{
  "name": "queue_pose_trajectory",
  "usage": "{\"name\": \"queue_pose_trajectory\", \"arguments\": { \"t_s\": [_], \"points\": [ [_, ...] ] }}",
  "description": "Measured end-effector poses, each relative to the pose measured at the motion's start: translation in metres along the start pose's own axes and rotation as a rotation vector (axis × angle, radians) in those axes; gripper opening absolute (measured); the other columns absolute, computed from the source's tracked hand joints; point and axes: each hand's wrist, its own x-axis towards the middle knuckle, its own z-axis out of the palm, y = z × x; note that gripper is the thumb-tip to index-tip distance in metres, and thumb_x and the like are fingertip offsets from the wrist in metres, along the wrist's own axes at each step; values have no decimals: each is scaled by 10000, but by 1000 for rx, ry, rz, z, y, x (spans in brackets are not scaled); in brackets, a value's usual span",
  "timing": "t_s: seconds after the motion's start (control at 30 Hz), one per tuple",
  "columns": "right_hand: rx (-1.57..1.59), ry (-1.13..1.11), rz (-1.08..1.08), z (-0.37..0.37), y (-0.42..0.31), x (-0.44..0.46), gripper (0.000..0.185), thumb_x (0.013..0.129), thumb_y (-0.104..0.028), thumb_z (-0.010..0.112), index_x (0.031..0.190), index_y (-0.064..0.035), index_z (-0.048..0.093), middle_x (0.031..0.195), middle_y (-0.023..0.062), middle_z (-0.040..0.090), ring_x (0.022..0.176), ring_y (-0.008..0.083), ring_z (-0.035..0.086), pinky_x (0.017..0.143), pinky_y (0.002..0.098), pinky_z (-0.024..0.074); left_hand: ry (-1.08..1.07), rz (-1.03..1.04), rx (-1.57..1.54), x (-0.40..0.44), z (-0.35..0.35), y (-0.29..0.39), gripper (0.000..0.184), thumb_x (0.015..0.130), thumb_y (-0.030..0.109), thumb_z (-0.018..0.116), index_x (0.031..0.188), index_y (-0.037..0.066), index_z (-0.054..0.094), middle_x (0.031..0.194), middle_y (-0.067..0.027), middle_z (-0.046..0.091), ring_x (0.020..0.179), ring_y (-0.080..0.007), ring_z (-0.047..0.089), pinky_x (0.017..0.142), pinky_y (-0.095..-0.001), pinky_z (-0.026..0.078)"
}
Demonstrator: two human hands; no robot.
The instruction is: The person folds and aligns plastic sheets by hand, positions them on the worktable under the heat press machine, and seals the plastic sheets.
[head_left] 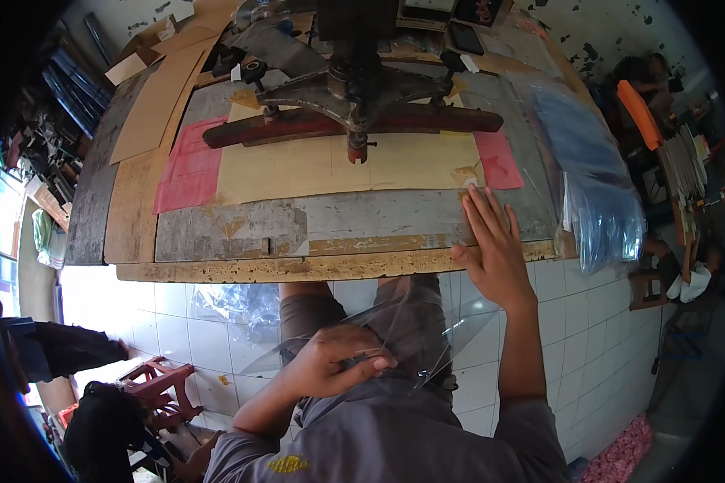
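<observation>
Workbench [234, 233], dark & scuffed w/ a worn wood front edge, fills the upper frame; far side is crowded & partly hidden. Metal press [352, 88] stands over it, top cut off by the upper frame edge, its long red bar [274, 129] hiding pt. of yellow sheet [298, 167] beneath. Pink pieces [188, 165] flank the sheet, L & R. Brown cardboard [157, 109] lies along the L side; glossy plastic stack [600, 177] hangs over the R side, contents hard to read thru glare.

Clear film [411, 322], held over the person's lap in front of the bench, is see-thru enough that its edges fade against shorts & white floor tiles. Left hand [342, 360] grips it, thumb against curled fingers; exact no. of layers can't be told. Right hand [491, 241] is open, palm down & fingers extended on the bench, tips at the yellow sheet's near R corner, by a sm. white scrap [470, 183].

Bkgd., lower L: red stool [165, 390], partly blocked by a dark shape [105, 431], poss. a seated person. Far R, others are lost in shadow. Smallest up top: dark phone [466, 38], near the far edge.
</observation>
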Motion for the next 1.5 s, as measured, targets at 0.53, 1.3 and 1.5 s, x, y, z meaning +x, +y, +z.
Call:
{"name": "queue_pose_trajectory", "arguments": {
  "t_s": [0.53, 1.3, 1.5],
  "points": [
    [93, -71, -59, -5, -9, -14, 922, 1018, -625, 567, 1674, -37, 295, 1747, 140, 295, 1627, 329, 244, 1308, 562, 182, -6, -108, -103, -2, 3, 1, 177, 1059, 128, 635, 1014, 37, 781, 742, -49, 720, 678, -181, 724, 702, -335, 544],
    [54, -63, -101, -4, -2, -11, 985, 990, -680, 557, 1657, 0, 306, 1731, 155, 323, 1610, 334, 284, 1305, 557, 206, -40, -12, -65, 7, 0, -7, 208, 1066, 148, 631, 972, 57, 793, 703, -25, 712, 707, -206, 699, 697, -367, 528],
    [144, -148, -147, -15, 8, -32, 954, 1006, -691, 515, 1660, -23, 324, 1715, 146, 366, 1601, 330, 312, 1296, 569, 205, -38, 64, -98, 10, -7, -9, 215, 1066, 145, 632, 950, 51, 787, 766, -34, 739, 782, -235, 706, 730, -379, 538]
  ]
}}
